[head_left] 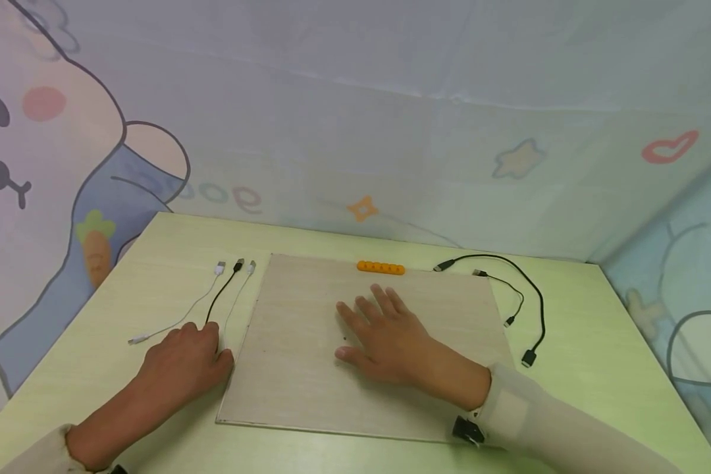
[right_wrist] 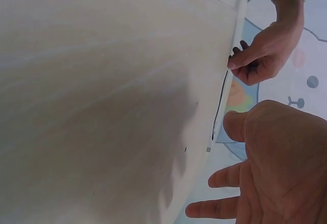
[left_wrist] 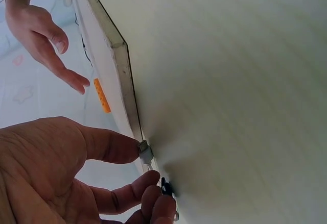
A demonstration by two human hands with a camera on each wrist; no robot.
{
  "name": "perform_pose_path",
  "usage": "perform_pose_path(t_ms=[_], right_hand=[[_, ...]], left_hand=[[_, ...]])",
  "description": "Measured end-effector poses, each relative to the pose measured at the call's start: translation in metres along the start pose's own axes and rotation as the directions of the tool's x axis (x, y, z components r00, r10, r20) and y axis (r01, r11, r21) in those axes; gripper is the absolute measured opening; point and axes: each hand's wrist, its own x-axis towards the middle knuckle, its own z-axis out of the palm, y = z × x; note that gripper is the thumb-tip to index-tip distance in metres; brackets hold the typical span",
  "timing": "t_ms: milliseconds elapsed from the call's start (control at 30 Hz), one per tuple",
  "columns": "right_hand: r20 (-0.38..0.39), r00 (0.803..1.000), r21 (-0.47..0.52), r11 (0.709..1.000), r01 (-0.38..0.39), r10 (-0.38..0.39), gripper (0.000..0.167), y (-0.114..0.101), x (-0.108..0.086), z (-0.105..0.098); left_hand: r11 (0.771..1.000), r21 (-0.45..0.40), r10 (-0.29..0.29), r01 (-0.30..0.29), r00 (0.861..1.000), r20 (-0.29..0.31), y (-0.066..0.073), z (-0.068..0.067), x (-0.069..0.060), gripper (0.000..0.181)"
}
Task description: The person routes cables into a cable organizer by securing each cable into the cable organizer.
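Over the lower ends of a black USB cable point(head_left: 222, 296) and a thin white cable point(head_left: 237, 299) is my left hand point(head_left: 186, 359), fingers bent. In the left wrist view its thumb meets a pale connector point(left_wrist: 145, 152), with the index fingertip just below; a black connector point(left_wrist: 166, 187) sits by the other fingers. Whether they pinch either one is unclear. Another white cable point(head_left: 192, 307) lies farther left. Above a pale board point(head_left: 308, 395), my right hand point(head_left: 385, 342) spreads its fingers, holding nothing; a shadow falls beneath it in the right wrist view.
An orange strip point(head_left: 381, 267) with several round marks lies along the board's far edge. To the right are a long black cable point(head_left: 536, 289) and a shorter black one point(head_left: 512, 288). A printed cloth point(head_left: 343, 131) hangs behind the pale table point(head_left: 598, 342).
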Motion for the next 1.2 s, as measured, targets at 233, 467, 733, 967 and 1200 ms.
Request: perform_pose_path(t_ms=[233,467,733,967,1200], right_hand=[[-0.005,1.0,-0.015,1.0,0.021,-0.021,0.075,-0.004,0.005,0.005],[-0.011,0.999,-0.036,0.998,0.044,-0.044,0.073,-0.009,0.007,0.012],[-0.01,0.998,-0.116,0.992,0.057,-0.058,0.073,-0.012,0.011,0.012],[-0.019,0.997,-0.112,0.991,0.068,-0.071,0.072,-0.013,0.015,0.008],[-0.039,0.995,-0.121,0.989,0.09,-0.095,0.069,-0.014,0.024,0.008]], left_hand=[[1.0,0.001,0.0,0.0,1.0,0.029,0.0,0.0,-0.001,0.026],[1.0,0.001,-0.017,0.017,0.997,0.071,0.0,0.001,-0.003,0.027],[1.0,0.0,0.007,-0.007,0.997,0.076,0.003,0.001,-0.001,0.033],[1.0,0.015,0.009,-0.011,0.996,0.089,0.004,0.0,0.0,0.033],[1.0,0.007,0.012,-0.013,0.994,0.105,0.004,0.0,0.0,0.034]])
